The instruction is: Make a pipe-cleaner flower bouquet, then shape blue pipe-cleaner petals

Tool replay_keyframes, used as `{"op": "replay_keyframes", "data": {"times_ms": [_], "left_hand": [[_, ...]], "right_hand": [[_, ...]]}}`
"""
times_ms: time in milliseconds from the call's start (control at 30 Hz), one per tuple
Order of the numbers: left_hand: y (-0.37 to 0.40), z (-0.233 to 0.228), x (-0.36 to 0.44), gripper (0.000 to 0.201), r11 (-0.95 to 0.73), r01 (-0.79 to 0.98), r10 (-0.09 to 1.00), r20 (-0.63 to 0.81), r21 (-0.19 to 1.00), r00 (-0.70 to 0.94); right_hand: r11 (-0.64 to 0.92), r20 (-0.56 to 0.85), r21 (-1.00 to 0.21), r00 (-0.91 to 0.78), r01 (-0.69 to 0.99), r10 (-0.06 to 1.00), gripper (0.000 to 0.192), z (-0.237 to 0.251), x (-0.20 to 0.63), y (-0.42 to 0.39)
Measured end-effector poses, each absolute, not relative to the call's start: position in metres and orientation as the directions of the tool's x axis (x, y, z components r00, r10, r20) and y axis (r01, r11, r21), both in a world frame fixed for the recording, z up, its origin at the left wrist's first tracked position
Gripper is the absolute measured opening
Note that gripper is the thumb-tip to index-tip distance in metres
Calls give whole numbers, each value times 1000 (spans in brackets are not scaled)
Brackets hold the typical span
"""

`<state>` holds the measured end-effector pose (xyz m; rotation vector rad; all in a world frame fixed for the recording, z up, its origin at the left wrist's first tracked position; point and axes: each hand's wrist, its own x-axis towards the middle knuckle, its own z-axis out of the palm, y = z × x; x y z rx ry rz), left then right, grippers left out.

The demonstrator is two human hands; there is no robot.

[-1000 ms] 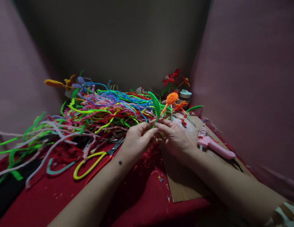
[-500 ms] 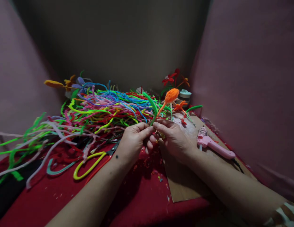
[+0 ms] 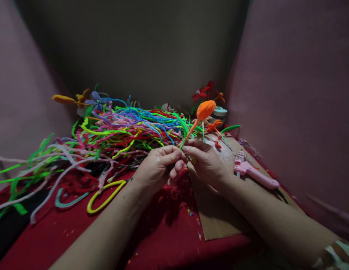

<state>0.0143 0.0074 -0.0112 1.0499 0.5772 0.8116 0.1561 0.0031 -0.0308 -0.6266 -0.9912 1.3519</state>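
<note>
Between my two hands stands a pipe cleaner flower with a fuzzy orange bud, an orange neck and a green stem. My left hand pinches the stem low down, thumb against forefinger. Close beside it, my right hand grips the same stem, its fingers curled round the lower part. A green pipe cleaner leaf rises along the neck from the pinched spot. The stem's lower end is hidden by my fingers.
A heap of coloured pipe cleaners lies behind and left. Yellow-handled scissors rest under my left forearm. At right, a pink glue gun lies on cardboard, near an orange flower piece and a pale-lidded jar.
The orange bud has risen slightly and tilts a little more to the right. The green leaf has turned closer to the neck. My left hand has shifted slightly; both hands keep their grip.
</note>
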Motion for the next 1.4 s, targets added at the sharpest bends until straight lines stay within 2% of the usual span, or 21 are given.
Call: {"op": "replay_keyframes", "data": {"times_ms": [267,400,500,600,700,800,867,933,1067,1233,1400], "left_hand": [[8,-9,9,13,404,-348,704,-44,846,709],[10,-11,6,14,403,-315,685,-54,859,727],[12,-13,7,17,355,-271,697,-60,895,715],[11,-14,12,20,224,-210,767,-40,952,640],[8,-15,18,17,-14,-70,872,47,997,487],[4,-19,23,14,-278,137,919,222,951,326],[3,-21,24,22,-354,215,916,291,910,276],[2,-21,25,27,-308,196,926,246,931,285],[1,-12,24,25,-98,61,930,69,993,361],[4,-9,21,24,-43,-20,911,48,999,410],[10,-15,16,22,89,-132,866,-11,987,499]], "right_hand": [[38,168,-819,-176,-573,970,11,-30,154,2],[-7,170,-829,-264,-559,950,13,-29,155,0],[-1,164,-835,-252,-551,954,12,-29,155,1],[29,153,-840,-186,-541,971,11,-30,155,3],[77,158,-840,-105,-538,982,8,-31,153,4],[126,178,-849,-53,-514,983,6,-32,152,4],[146,184,-854,-27,-500,983,6,-33,152,4],[139,181,-863,-41,-485,983,5,-35,153,3],[116,209,-889,-167,-443,964,9,-36,154,3],[131,267,-900,-290,-415,919,19,-31,155,-1],[114,241,-897,-257,-427,936,10,-28,155,-1]]}}
